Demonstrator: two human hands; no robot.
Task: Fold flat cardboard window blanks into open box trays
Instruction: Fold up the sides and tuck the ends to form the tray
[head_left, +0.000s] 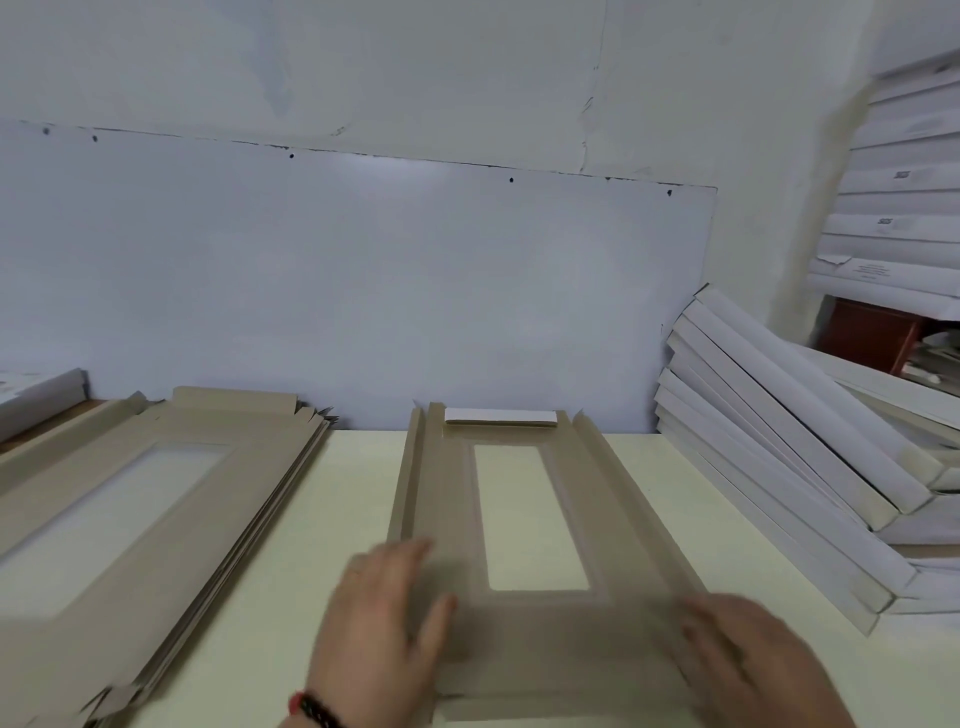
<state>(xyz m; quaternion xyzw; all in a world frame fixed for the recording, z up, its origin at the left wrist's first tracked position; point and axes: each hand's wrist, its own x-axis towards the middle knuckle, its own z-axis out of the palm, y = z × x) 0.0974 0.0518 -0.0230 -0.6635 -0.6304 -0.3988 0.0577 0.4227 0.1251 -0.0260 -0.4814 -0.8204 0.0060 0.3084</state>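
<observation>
Blank (524, 613) lay frame centre on worktop (311, 519), long side flaps raised. Left hand (379, 618) and right hand (748, 660) spread flat, pressing near end. Next, likely: fold near flap up.

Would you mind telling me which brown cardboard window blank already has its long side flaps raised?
The single brown cardboard window blank at the table's centre, under both hands, has raised side flaps; the stack of brown blanks to its left lies flat.

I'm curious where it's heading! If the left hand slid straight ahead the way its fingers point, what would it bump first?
Probably the raised left side flap of the blank under the left hand; depth is unclear.
</observation>
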